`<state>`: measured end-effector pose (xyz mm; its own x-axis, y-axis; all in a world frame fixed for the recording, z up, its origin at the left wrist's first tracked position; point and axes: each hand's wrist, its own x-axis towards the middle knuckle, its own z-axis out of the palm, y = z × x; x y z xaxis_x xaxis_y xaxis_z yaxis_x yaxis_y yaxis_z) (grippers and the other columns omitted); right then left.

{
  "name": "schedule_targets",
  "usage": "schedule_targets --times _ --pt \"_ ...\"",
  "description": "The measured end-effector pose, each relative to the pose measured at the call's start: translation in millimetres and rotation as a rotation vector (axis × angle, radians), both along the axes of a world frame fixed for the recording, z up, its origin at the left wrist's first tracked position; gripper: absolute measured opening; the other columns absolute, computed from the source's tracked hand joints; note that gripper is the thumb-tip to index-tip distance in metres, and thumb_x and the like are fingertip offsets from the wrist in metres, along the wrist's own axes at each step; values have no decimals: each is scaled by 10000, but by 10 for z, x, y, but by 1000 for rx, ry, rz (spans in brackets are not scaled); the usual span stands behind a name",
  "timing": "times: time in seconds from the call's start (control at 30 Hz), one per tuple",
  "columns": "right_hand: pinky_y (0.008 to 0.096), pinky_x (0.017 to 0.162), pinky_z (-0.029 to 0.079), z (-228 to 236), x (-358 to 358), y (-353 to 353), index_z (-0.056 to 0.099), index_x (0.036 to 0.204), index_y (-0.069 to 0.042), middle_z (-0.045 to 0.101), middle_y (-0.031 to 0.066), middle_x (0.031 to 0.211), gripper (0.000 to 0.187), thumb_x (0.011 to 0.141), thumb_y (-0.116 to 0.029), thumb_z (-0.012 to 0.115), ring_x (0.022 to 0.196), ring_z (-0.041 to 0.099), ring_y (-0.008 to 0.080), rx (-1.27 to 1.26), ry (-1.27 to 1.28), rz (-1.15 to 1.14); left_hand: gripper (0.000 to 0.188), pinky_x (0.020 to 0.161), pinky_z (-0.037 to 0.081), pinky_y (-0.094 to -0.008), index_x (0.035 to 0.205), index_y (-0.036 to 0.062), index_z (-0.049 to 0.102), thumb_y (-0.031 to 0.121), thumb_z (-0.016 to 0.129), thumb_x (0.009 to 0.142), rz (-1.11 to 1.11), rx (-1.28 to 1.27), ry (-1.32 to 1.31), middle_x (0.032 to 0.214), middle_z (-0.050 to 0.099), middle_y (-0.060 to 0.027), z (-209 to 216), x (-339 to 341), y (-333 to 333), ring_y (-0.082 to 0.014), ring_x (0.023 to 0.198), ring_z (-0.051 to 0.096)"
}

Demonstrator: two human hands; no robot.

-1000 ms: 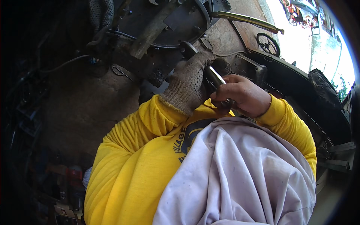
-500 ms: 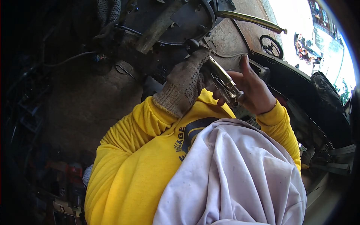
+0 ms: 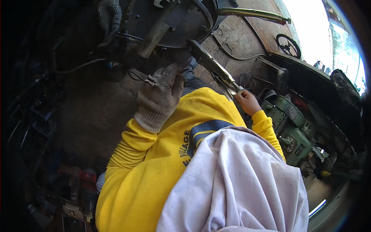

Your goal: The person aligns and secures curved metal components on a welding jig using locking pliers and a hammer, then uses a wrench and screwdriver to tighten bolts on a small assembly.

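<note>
Locking pliers (image 3: 216, 69) of bare metal slant in front of me, their head by the rim of a dark round metal piece (image 3: 213, 19). Whether the jaws grip that rim I cannot tell. At the lower end, the bare fingers of my right hand (image 3: 249, 102) are closed at the adjusting screw, partly hidden behind it. My left hand (image 3: 160, 96), in a dirty knitted glove, is apart from the pliers, empty, with thumb and fingers spread. Another pair of locking pliers (image 3: 255, 15) sticks out from the round piece's right side.
A metal bar (image 3: 158, 36) crosses the round piece, with an open-ended wrench (image 3: 166, 3) above it. A dotted glove (image 3: 110, 17) is at the upper left. Rightward are a green machine (image 3: 293, 133), a hose (image 3: 235, 57) and a bicycle wheel (image 3: 288, 45). Wire (image 3: 137, 75) lies beyond my left hand.
My left hand has let go of the locking pliers and drawn back to the left. My right hand, spread beside them before, has closed at their screw end.
</note>
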<state>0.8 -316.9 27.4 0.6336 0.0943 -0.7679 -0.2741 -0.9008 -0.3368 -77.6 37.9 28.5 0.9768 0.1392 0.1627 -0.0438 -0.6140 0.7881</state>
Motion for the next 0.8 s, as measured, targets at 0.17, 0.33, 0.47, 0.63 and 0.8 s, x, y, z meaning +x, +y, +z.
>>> schedule_targets --times 0.17,0.33,0.47,0.63,0.8 --pt "314 789 498 -493 -295 -652 588 1183 14 665 143 1033 512 918 -424 561 851 646 220 -82 117 -118 312 558 507 -350 1126 2 587 163 603 860 -32 540 39 937 646 -96 173 113 -148 -205 764 651" --pt "311 771 497 -699 -371 -990 599 1164 17 670 129 1004 504 917 -421 567 836 642 217 -106 154 -212 410 461 463 -371 1191 -27 528 212 576 861 -99 898 46 813 629 -126 -136 103 -218 -223 602 598" --pt "285 733 495 -898 -328 -1065 609 1133 20 665 105 945 473 915 -398 585 792 619 178 7 182 -282 638 415 456 -389 1357 -46 363 277 570 847 -44 644 280 728 628 -134 -138 271 -309 -252 517 597" --pt "268 682 484 -1043 -18 -1053 613 1129 9 657 81 898 444 915 -379 591 730 585 149 61 184 -182 695 470 502 -406 1381 -50 299 287 570 837 -37 675 377 756 647 -130 -131 315 -328 -273 611 652" --pt "272 632 469 -1793 286 -1565 587 1129 13 619 68 864 422 919 -354 592 708 580 152 200 324 -348 643 512 520 -394 1345 14 403 294 605 803 50 719 142 787 656 -125 -67 294 -386 -279 629 655"
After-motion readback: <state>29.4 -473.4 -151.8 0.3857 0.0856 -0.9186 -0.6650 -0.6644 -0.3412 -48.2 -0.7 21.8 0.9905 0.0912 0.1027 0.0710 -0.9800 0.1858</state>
